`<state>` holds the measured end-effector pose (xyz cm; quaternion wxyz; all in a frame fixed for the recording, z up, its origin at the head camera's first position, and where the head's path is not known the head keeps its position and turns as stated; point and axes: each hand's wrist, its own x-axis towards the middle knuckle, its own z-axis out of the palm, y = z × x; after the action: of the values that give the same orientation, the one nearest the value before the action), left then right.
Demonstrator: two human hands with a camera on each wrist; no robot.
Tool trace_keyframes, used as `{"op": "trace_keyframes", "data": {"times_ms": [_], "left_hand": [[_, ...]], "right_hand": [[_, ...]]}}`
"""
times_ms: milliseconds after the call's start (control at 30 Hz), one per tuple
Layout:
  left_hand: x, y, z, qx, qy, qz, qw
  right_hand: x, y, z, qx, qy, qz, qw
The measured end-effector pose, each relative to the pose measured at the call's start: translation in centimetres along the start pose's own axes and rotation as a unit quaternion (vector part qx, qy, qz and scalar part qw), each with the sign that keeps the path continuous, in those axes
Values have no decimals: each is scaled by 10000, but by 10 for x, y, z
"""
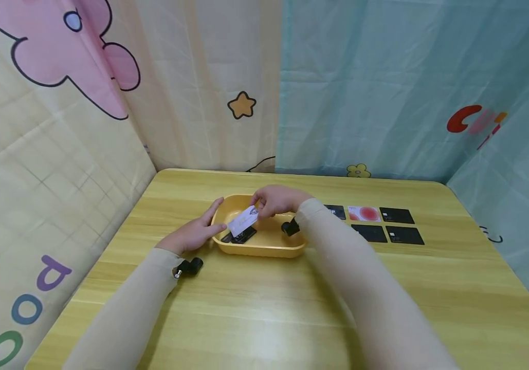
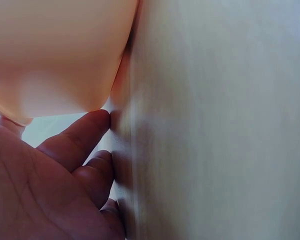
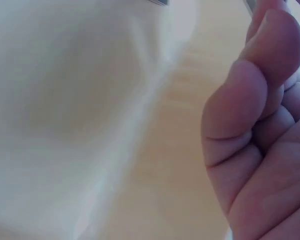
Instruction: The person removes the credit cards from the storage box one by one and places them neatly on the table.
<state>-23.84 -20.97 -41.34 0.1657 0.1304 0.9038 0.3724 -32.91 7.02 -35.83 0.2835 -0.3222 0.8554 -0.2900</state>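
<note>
In the head view, my right hand (image 1: 277,199) pinches a white card (image 1: 243,221) by its upper right end, holding it slanted over a yellow-orange plastic tray (image 1: 264,252). Below that card, a few black cards (image 1: 245,235) lie at the tray's left end. My left hand (image 1: 191,234) rests at the tray's left side, its thumb over the rim and its fingers stretched along the outside. Up close in the left wrist view, the fingertips (image 2: 101,119) lie at the tray's lower edge by the table. Curled fingers of the right hand (image 3: 270,135) fill the right wrist view's right side; the card's grip is hidden there.
Right of the tray, several cards lie in two rows on the wooden table (image 1: 255,308): a white card with red circles (image 1: 363,214) and black ones, such as the far-right black card (image 1: 404,235). My right forearm partly covers these rows. Printed curtains (image 1: 370,92) enclose the table.
</note>
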Motion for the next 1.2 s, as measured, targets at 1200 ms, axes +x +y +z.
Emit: {"op": "trace_keyframes", "data": {"times_ms": [1200], "left_hand": [[6,-4,-2,-70,-120,173,9998]], "right_hand": [[-225,98,0,116,1566,798,9844]]}}
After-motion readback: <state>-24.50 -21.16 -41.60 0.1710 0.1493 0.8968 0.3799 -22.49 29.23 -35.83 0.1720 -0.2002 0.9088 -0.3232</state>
